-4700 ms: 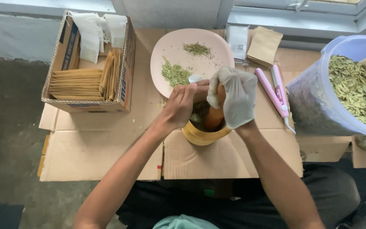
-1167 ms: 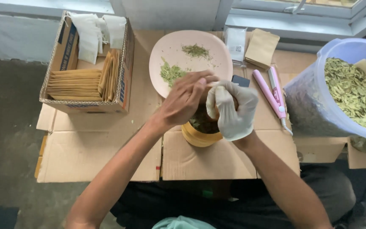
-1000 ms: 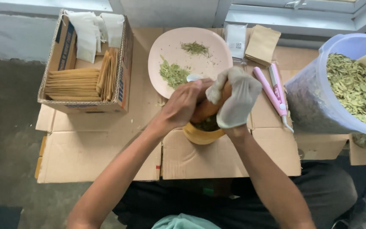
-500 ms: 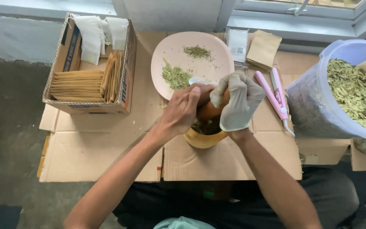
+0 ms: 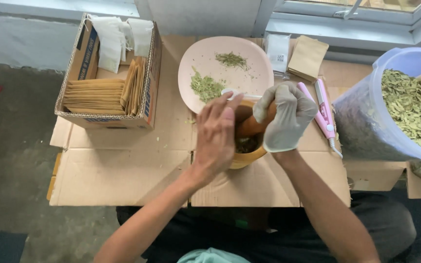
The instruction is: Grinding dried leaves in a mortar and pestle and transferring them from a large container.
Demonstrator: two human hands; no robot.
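Gripping a wooden pestle [image 5: 252,125], gloved right hand [image 5: 284,122] works inside the yellow mortar [image 5: 245,155] of crushed leaves; bare left hand [image 5: 215,136] cups its rim. Pink plate [image 5: 257,63] behind, leaf tub [image 5: 366,126] right.

The scene is evenly lit by soft daylight from the windows along the far side. Only faint, diffuse shadows are cast beneath the forearms onto the flattened cardboard [image 5: 123,175]. No harsh glare is seen; the pink plate [image 5: 249,53] is brightly rendered. The bare left hand [image 5: 215,136] is slightly smeared by motion blur. Mild wide-angle bending is noticed at the edges, and the near corners are darker.
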